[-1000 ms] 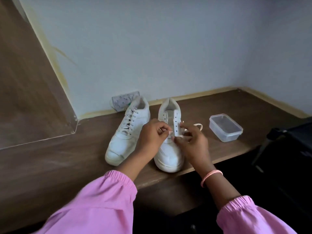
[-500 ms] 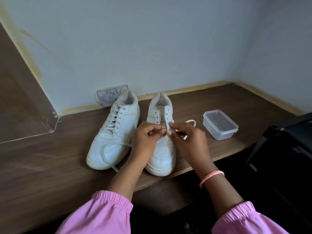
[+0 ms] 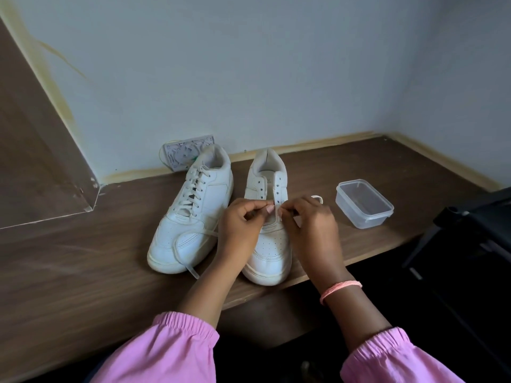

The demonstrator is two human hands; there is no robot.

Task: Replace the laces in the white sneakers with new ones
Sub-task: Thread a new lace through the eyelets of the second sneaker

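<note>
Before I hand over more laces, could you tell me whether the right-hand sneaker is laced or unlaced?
Mostly unlaced: the right-hand sneaker shows bare upper eyelets, and both hands pinch a lace at its lower eyelets.

No text, label or brand can be read on anything here

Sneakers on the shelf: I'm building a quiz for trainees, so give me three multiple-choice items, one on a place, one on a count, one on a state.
1. Where does the clear plastic container stand?
A. right of both sneakers
B. between the sneakers
C. inside a sneaker

2. How many sneakers show laces through the upper eyelets?
A. none
B. one
C. two

3. What are the hands doing?
A. resting flat on the shelf
B. both pinching a lace
C. lifting the container

Answers:
1 A: it stands apart, right of the right sneaker.
2 B: only the left sneaker is laced there.
3 B: left hand and right hand pinch the lace over the right sneaker.
</note>
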